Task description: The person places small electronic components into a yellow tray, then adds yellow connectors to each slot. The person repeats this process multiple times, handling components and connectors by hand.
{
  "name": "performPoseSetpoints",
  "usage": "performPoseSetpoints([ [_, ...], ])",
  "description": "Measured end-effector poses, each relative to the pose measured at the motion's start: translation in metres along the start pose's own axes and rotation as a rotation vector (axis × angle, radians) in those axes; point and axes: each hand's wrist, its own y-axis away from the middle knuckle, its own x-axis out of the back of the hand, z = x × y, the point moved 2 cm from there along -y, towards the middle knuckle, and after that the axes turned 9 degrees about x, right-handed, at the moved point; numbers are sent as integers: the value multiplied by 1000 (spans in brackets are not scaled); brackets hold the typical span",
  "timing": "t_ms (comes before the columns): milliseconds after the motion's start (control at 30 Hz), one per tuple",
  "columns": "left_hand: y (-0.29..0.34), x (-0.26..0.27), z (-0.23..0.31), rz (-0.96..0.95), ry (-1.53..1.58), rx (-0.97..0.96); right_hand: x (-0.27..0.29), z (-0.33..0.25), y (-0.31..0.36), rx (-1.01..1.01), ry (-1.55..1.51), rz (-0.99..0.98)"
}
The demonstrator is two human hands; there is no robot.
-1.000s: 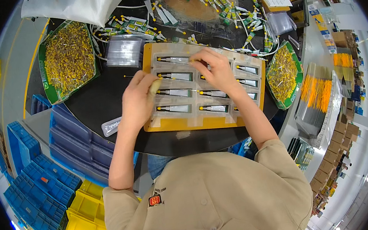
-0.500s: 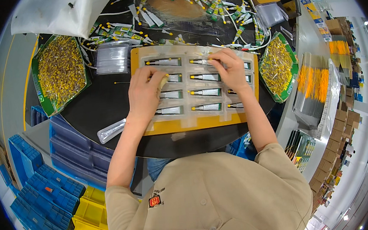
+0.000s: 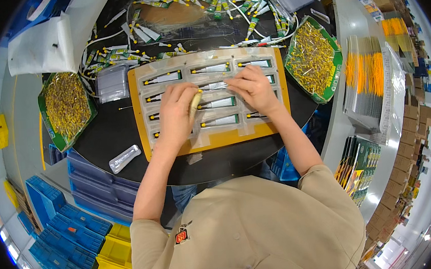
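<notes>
A clear moulded tray (image 3: 168, 65) lies on a yellow board (image 3: 216, 144), and small white and green tubes with black nozzles and yellow tips sit in its compartments. My left hand (image 3: 173, 115) rests over the tray's left part, fingers curled and closed. Along its thumb runs a pale yellow strip or cover (image 3: 194, 104). Its fingertips meet at the left end of a tube (image 3: 216, 86) in the second row of the middle column. At that tube's right end, my right hand (image 3: 256, 91) pinches thumb and fingers together. What either pinch holds is too small to name.
Green boxes of yellow-headed pins stand at left (image 3: 67, 109) and right (image 3: 314, 56). Loose tubes (image 3: 148, 34) and white cords lie beyond the tray. Stacked clear plastic covers (image 3: 112, 83) sit left of it, a clear packet (image 3: 125, 159) nearer me. Blue bins (image 3: 65, 234) stand lower left.
The whole view has shifted. Over the tray, my left hand has moved right, from the left column to the middle one. My right hand has come down from the top row to the second.
</notes>
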Motion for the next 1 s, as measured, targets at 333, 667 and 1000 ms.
performPoseSetpoints([
  [333,-29,-40,32,-37,-30,-88,60,68,20,-84,192,19],
  [667,-14,-44,26,-200,988,594,72,41,57,-76,238,50],
  [1000,48,13,-4,2,592,482,57,5,38,-49,50,-23],
])
